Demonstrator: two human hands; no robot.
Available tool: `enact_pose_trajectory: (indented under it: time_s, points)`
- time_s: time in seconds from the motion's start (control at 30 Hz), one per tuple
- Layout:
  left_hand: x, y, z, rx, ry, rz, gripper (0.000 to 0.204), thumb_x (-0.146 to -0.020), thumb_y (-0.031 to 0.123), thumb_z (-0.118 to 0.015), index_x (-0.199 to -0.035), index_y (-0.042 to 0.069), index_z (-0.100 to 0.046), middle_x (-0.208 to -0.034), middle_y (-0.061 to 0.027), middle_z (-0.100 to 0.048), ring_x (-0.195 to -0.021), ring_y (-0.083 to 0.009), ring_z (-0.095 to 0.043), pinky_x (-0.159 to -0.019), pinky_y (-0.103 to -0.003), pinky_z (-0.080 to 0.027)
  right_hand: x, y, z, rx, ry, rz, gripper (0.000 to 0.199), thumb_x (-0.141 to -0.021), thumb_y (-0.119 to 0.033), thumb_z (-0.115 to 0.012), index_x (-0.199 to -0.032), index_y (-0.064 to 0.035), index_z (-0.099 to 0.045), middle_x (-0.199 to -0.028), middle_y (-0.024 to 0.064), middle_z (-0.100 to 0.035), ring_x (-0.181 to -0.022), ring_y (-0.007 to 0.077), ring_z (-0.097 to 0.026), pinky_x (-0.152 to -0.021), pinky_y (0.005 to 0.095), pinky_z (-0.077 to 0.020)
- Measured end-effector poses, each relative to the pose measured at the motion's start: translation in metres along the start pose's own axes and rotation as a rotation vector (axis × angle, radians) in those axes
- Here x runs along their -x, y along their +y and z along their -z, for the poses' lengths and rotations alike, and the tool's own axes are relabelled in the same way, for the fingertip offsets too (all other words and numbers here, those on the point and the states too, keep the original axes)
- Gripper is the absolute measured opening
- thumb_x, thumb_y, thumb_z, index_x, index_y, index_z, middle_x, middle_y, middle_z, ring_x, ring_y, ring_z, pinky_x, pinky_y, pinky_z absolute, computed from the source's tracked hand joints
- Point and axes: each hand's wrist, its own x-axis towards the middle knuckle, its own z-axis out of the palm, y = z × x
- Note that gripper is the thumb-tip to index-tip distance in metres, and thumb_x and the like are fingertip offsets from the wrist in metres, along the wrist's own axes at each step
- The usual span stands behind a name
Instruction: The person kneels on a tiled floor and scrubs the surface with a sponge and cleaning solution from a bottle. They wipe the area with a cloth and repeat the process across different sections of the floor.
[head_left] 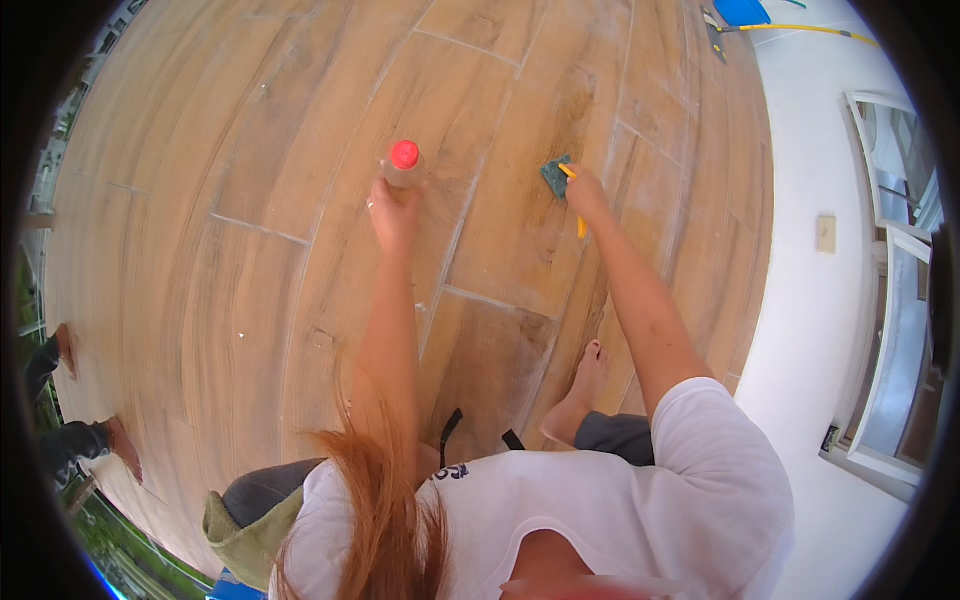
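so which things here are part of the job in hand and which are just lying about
In use:
red-capped bottle, in the left hand
yellow-handled tool, in the right hand
green pad, beside the right hand

Apparently just lying about:
long yellow pole, upper right
blue object, near the pole

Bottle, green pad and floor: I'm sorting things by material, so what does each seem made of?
Bottle: probably clear plastic, its body looking see-through; glass is possible. Green pad: perhaps rough synthetic fibre, given its dull, mottled look. Floor: likely satin wood-look tile, since pale grout-like joints divide the grain.
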Motion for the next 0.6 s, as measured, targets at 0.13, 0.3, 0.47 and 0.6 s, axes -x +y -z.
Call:
enact_pose_trajectory:
  time_s: [0.13, 0.3, 0.47, 0.6]
  points:
    - [-0.001, -0.008, 0.004, -0.002, 0.0, 0.005, 0.055, -0.066, 0.023, -0.074, -0.109, -0.002, -0.049, -0.101, -0.0166, -0.056, -0.094, -0.0328, -0.05, -0.081, -0.041, -0.04, 0.045, -0.002, -0.023, 0.05, -0.107, 0.019, 0.032, -0.087, -0.018, -0.044, -0.118, -0.0146, -0.049, -0.104, 0.0177, -0.058, -0.095, 0.0331, -0.056, -0.078, 0.0421, -0.0451]
    - [0.003, 0.001, -0.004, -0.049, 0.082, -0.007, 0.043, -0.068, 0.02, -0.073, -0.098, -0.001, -0.052, -0.095, -0.0164, -0.059, -0.09, -0.0303, -0.056, -0.077, -0.038, -0.043, 0.012, -0.01, -0.001, 0.09, -0.052, -0.009, 0.035, -0.085, -0.015, -0.044, -0.12, -0.0156, -0.048, -0.105, 0.0179, -0.059, -0.097, 0.0322, -0.056, -0.08, 0.0411, -0.0448]
    - [0.0, -0.003, 0.001, -0.039, 0.009, 0.023, 0.058, -0.066, 0.026, -0.075, -0.11, -0.001, -0.049, -0.099, -0.016, -0.056, -0.092, -0.0327, -0.05, -0.08, -0.041, -0.041, 0.023, -0.004, -0.008, 0.108, -0.11, 0.006, 0.035, -0.083, -0.012, -0.044, -0.117, -0.0144, -0.051, -0.103, 0.0178, -0.059, -0.095, 0.0322, -0.057, -0.08, 0.0409, -0.0451]
    - [0.002, 0.0, -0.002, -0.09, 0.042, 0.056, 0.059, -0.066, 0.026, -0.075, -0.111, -0.002, -0.048, -0.099, -0.0161, -0.056, -0.093, -0.0326, -0.05, -0.081, -0.041, -0.04, 0.013, -0.005, -0.003, 0.093, -0.073, 0.01, 0.037, -0.081, -0.009, -0.044, -0.116, -0.0134, -0.052, -0.104, 0.0181, -0.059, -0.097, 0.0317, -0.057, -0.082, 0.0408, -0.0442]
